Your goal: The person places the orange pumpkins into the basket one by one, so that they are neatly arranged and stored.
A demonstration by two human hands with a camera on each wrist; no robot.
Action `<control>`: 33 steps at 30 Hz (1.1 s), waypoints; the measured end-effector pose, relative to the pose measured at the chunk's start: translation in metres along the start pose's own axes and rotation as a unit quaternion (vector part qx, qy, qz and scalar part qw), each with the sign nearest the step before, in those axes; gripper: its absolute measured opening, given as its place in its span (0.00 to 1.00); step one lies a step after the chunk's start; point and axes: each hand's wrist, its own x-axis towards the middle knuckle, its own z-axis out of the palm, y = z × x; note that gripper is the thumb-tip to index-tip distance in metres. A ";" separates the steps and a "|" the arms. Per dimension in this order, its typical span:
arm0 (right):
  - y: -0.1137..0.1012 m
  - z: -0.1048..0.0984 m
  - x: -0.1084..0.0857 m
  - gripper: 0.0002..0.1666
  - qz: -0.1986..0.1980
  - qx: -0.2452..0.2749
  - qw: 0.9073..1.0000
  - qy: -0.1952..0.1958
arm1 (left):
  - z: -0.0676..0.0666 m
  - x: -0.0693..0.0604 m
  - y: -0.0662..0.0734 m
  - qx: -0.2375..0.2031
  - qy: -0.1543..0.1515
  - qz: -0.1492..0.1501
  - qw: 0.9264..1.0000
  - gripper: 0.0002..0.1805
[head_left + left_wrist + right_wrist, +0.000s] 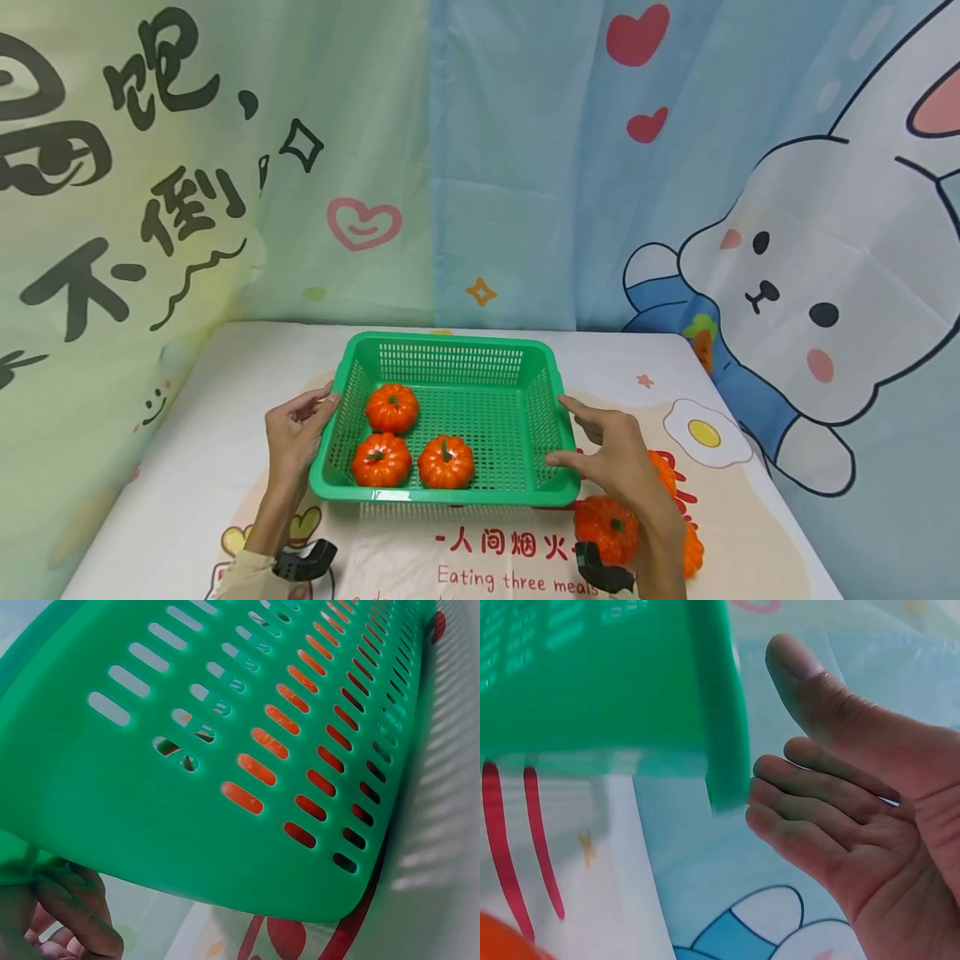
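Observation:
A green basket (480, 492) holds three orange pumpkins (392, 408), grouped toward its left side. My left hand (296, 433) grips the basket's left rim; in the left wrist view its curled fingers (79, 911) are at the rim, and orange shows through the slots of the basket wall (150, 840). My right hand (618, 454) is at the right rim, thumb and fingers spread. In the right wrist view the right hand (855, 802) has its thumb raised and its fingertips close beside the basket rim (724, 712); whether they touch it I cannot tell.
Several more orange pumpkins (606, 529) lie on the table at the right, partly hidden by my right forearm. The printed tablecloth (180, 467) carries red lettering and a fried egg picture. A patterned curtain (502, 167) hangs behind the table.

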 end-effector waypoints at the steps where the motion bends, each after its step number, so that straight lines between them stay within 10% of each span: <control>1: 0.002 -0.002 -0.002 0.50 0.001 -0.006 1.000 0.009 | 0.000 0.000 0.000 0.001 0.000 0.000 1.000 0.15; 33: 0.065 -0.040 -0.042 0.57 0.225 -0.065 0.971 0.053 | -0.001 0.000 -0.002 -0.006 -0.006 0.003 1.000 0.17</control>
